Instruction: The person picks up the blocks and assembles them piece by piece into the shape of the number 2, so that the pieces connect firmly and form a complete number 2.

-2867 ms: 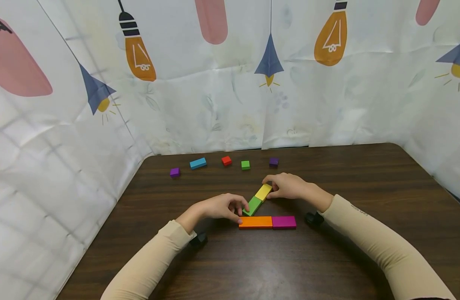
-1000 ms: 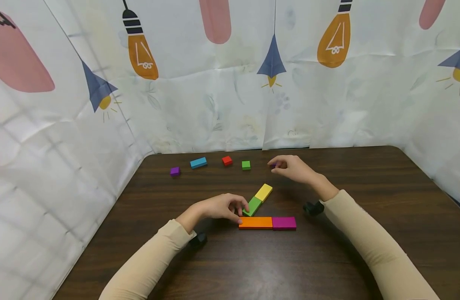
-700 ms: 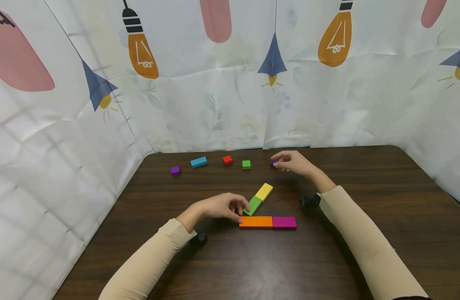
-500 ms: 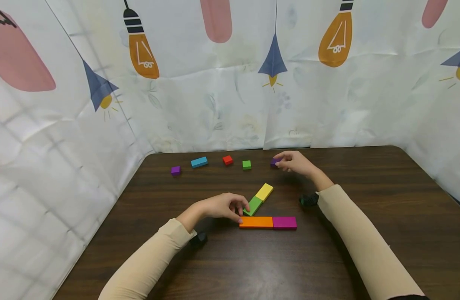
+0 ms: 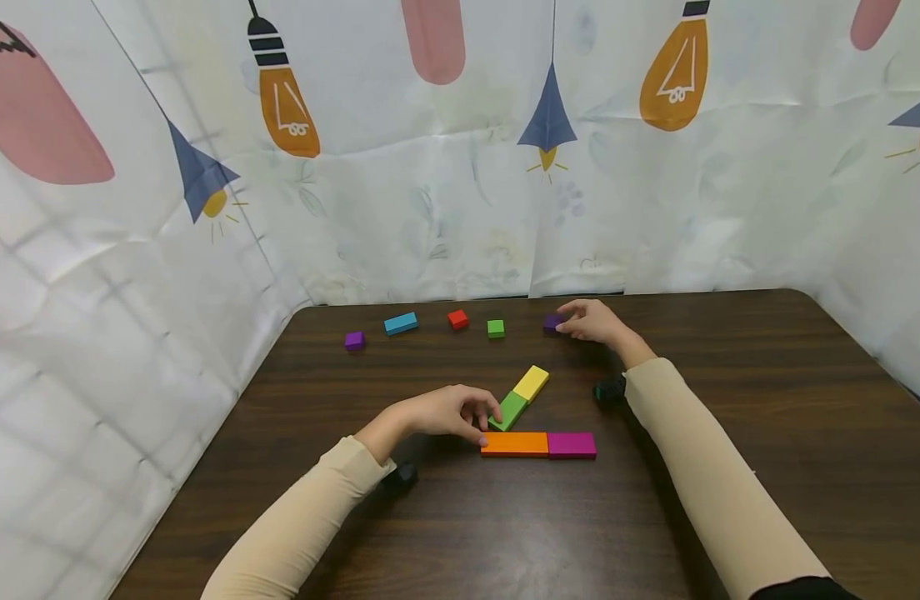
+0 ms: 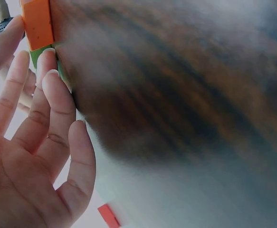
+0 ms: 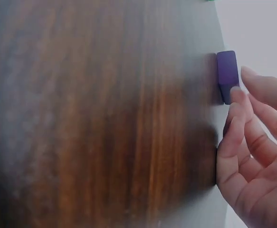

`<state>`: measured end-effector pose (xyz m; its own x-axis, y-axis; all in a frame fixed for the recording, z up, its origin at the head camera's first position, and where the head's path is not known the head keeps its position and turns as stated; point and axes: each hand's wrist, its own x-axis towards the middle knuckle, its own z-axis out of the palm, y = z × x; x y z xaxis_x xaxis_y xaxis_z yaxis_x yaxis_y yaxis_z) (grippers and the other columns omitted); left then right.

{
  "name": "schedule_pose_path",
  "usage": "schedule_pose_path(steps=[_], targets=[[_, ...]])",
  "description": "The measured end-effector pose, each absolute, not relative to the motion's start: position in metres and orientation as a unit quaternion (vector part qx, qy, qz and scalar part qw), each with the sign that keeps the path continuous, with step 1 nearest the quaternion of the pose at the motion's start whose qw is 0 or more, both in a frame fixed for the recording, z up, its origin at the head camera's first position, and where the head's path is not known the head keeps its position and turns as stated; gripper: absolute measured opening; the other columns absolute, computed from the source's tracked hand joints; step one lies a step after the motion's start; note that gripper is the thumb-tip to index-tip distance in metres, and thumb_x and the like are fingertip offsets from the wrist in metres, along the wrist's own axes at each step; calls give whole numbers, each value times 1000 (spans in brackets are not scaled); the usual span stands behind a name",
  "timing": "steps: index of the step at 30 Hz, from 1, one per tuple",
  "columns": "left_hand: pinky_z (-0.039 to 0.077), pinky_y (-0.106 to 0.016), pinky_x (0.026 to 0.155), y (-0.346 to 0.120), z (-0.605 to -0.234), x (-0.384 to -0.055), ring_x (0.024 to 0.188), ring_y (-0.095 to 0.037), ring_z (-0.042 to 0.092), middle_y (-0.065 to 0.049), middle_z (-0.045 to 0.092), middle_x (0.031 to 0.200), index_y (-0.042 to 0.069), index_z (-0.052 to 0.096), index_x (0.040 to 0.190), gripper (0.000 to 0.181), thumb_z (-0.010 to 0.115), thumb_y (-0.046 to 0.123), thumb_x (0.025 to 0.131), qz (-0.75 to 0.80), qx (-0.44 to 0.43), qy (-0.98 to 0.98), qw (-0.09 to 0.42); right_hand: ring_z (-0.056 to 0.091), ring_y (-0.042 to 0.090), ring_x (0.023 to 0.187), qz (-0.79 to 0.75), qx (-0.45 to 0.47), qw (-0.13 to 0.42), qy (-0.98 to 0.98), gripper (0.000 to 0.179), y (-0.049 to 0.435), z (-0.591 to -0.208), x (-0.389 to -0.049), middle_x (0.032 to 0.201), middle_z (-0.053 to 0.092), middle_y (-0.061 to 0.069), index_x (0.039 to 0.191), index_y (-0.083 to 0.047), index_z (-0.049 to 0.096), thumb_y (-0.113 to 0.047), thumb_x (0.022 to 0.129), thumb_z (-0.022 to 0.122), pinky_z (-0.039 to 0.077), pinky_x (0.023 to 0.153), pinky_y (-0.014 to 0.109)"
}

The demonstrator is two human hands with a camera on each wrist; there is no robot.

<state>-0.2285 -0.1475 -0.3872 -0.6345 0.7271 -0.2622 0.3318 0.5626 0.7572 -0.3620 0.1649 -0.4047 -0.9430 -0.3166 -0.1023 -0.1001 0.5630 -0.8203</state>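
My left hand [image 5: 445,412] rests over the table with loosely bent fingers. Its thumb touches the left end of the orange block [image 5: 514,445], and a fingertip rests at the green block [image 5: 509,410]. A magenta block [image 5: 572,445] adjoins the orange one end to end. A yellow block [image 5: 532,383] continues the green one in a slanted line. My right hand [image 5: 591,321] is at the right side of a dark purple block [image 5: 552,322] near the far edge. In the right wrist view, one fingertip meets this block [image 7: 227,69], while another digit stands apart from it.
Along the back of the table [image 5: 445,533] lie a purple block [image 5: 354,341], a blue block [image 5: 401,323], a red block [image 5: 457,319] and a small green block [image 5: 495,329]. A patterned curtain [image 5: 430,208] hangs behind the far edge.
My right hand has left the yellow block and moved away from me to the dark purple block, lately drawing slightly rightward. That block and my left hand have kept their places.
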Motion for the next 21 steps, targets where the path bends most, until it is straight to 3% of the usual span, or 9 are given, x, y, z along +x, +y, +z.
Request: schedule_pose_path(steps=[11, 21], targets=[[46, -25, 71, -147, -386, -228, 75, -13, 54, 1, 63, 92, 10, 67, 117, 29, 79, 7, 91, 351, 313, 833, 292, 66, 28, 96, -401, -114, 124, 900, 46, 160, -407, -365, 114, 64, 20, 138, 7, 58, -15, 99, 69, 56, 85, 33], [46, -25, 71, -147, -389, -230, 75, -12, 54, 1, 63, 92, 10, 67, 118, 29, 78, 6, 91, 353, 314, 832, 291, 63, 21, 84, -384, -126, 93, 910, 42, 158, -406, -365, 104, 69, 17, 135, 8, 60, -15, 101, 68, 55, 74, 31]])
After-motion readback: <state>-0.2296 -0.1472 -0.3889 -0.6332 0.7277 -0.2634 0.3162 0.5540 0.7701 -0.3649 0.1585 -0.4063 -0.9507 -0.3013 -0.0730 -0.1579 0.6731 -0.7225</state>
